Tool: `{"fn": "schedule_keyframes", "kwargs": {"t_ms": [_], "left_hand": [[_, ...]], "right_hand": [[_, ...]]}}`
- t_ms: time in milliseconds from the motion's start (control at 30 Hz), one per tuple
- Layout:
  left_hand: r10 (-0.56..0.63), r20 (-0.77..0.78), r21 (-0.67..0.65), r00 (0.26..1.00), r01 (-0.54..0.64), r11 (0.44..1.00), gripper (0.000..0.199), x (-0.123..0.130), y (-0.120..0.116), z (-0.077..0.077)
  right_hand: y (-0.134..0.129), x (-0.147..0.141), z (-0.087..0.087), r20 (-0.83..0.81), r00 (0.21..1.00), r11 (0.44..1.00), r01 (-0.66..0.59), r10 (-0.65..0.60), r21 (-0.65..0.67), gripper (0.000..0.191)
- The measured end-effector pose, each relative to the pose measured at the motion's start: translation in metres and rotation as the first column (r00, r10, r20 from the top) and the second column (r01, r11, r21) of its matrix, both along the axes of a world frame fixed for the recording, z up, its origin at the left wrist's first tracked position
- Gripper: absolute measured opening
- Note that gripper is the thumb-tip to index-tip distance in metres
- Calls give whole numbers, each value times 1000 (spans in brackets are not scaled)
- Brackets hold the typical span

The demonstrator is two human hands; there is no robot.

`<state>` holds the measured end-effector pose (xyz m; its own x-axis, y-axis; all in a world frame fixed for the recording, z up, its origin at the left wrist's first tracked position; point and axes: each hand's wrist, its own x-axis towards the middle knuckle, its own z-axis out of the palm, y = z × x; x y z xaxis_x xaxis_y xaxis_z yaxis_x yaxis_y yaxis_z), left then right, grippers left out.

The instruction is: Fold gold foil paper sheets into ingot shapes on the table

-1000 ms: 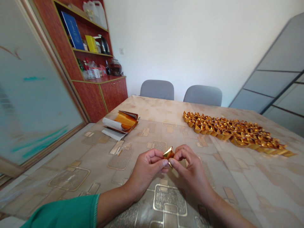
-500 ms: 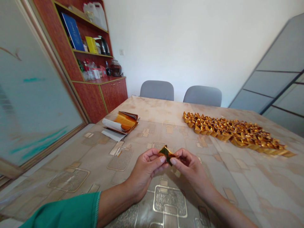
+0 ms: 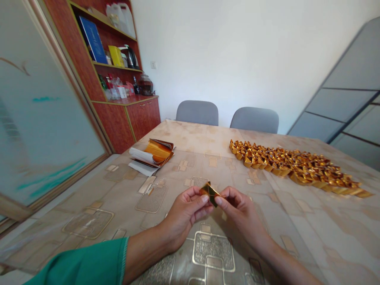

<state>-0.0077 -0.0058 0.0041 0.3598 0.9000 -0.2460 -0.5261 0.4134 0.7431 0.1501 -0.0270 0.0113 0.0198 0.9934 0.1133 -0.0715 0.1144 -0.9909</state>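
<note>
Both hands are on it here, meeting over the near half of the table (image 3: 202,136), and pinched between them is one small folded gold-foil paper piece (image 3: 210,193), point up, its creased face catching the light. Look at the left hand (image 3: 185,215): thumb pressed flat on the near face at the piece's left side, index finger tucked behind, so that grip is closed right down on the foil, the lower fingers curled in beneath. Across to the right hand (image 3: 243,211), and it's just as tight: thumb tip low on the right side, bent index finger against the right end, nothing but thin foil in the pinch. The two thumb tips sit close but apart, a sliver of gold face showing between. Over by the table's left edge, toward the far-left corner, lies a curled stack of gold-foil sheets (image 3: 162,150), white backs showing. And on the other side, packed rows of folded gold-foil pieces (image 3: 285,160) slant from near the far edge down toward the right edge. Two grey chairs (image 3: 197,113) stand along the far edge.
</note>
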Motion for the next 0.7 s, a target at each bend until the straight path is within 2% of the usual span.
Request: {"fn": "schedule_keyframes", "kwargs": {"t_ms": [367,500,700], "left_hand": [[14,-48,-3,999,-14,1000,35,0,1,-1],[13,-17,3,1000,-13,1000,31,0,3,-3],[50,-64,42,997,-48,998,30,0,3,-3]], "right_hand": [[0,-1,-10,-35,999,998,-27,25,-48,33],[2,1,-5,-103,989,991,-111,103,-69,28],[1,1,0,-84,991,994,-104,100,-39,31]]}}
